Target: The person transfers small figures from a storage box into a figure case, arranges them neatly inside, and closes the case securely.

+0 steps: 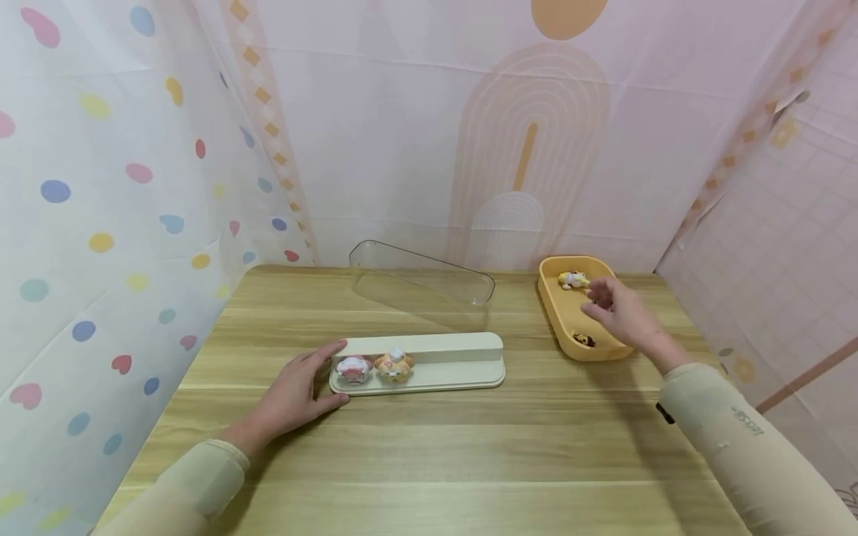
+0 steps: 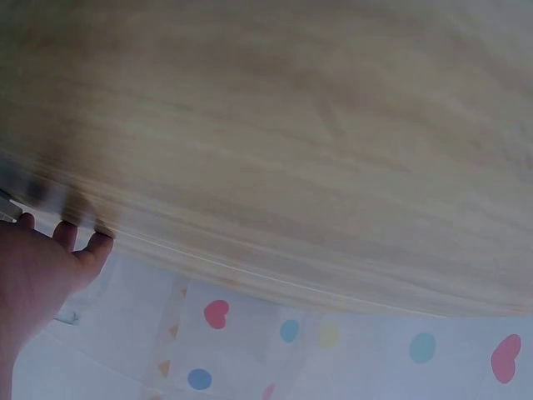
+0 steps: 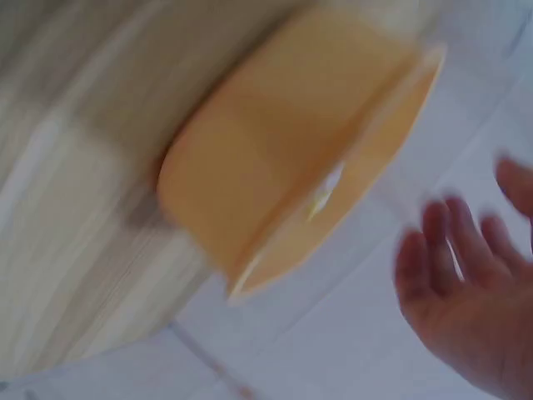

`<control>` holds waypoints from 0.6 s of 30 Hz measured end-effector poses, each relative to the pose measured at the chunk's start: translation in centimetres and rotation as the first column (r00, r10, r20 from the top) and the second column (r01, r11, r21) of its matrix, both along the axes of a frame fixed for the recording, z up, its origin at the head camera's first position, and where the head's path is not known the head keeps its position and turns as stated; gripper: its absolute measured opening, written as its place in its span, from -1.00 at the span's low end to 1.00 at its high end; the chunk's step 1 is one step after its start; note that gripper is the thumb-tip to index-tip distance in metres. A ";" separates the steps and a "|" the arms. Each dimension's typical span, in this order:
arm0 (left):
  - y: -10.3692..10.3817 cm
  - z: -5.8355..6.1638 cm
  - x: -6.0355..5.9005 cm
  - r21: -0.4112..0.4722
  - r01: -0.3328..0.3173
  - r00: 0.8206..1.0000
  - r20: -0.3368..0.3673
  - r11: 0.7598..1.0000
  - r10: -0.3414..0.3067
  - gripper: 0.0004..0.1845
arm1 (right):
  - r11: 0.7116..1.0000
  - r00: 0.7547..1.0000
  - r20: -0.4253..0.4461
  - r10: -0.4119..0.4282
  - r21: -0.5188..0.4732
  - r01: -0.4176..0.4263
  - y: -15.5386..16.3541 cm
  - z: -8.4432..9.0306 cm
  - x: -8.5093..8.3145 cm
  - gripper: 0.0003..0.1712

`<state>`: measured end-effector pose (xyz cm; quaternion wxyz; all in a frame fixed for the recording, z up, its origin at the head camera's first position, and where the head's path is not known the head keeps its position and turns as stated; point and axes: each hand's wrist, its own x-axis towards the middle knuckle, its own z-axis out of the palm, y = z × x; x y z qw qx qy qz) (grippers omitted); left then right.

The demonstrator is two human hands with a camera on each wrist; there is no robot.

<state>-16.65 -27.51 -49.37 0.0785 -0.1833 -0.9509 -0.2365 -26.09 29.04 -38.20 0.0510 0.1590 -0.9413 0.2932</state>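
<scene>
My left hand holds the left end of a long cream display base, thumb at its front edge and a fingertip at its back corner. Two small figurines stand on that base beside the hand: a pink-and-white one and an orange one with a white top. Over the right side of a yellow-orange tray hovers my right hand, fingers loosely bent; the right wrist view shows nothing in it. Inside the tray lie a yellow-and-white figurine and a dark-and-yellow figurine.
Behind the display base, a clear plastic cover rests on the wooden table. Patterned cloth hangings enclose the back and both sides of the table.
</scene>
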 end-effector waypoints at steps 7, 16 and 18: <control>-0.1 -0.1 0.1 -0.008 -0.009 1.000 0.017 1.000 0.009 0.03 | 0.977 0.970 0.234 0.062 0.186 -0.108 2.2 -0.5 -2.0 -0.39; -0.1 -0.1 0.2 -0.011 -0.007 1.000 0.015 1.000 0.007 0.03 | 0.932 0.941 0.328 0.086 0.308 -0.193 1.6 -1.3 -3.4 -0.33; -0.1 -0.1 0.2 -0.011 -0.007 1.000 0.016 1.000 0.007 0.03 | 0.926 0.935 0.343 0.086 0.318 -0.202 1.5 -1.4 -3.7 -0.33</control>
